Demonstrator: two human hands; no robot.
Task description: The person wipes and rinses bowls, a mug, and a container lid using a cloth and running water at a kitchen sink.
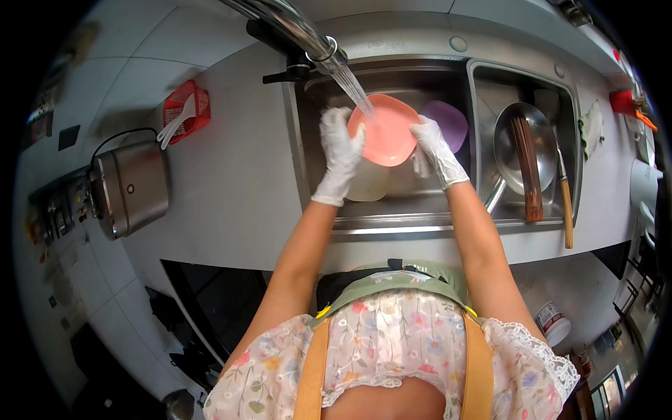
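Water runs from the chrome faucet (320, 50) onto a pink plate (391, 128) with a wavy rim, tilted over the left sink basin (409, 207). My right hand (434, 149), in a white glove, pinches the plate's right edge. At its left edge is my left hand (338, 152), gloved alike, with the thumb over the rim; its fingertips are blurred. Below them in the basin lie a purple dish (449, 126) and a pale dish (370, 184), both partly hidden. A white cloth-like thing (421, 163) shows beside my right wrist, too blurred to name.
The right basin holds a metal pan (501, 152), a bamboo brush (526, 168) and a wooden-handled utensil (566, 205) reaching over the front edge. A red basket (202, 113) with white spoons and a metal appliance (134, 189) stand left. A cloth (592, 130) lies right.
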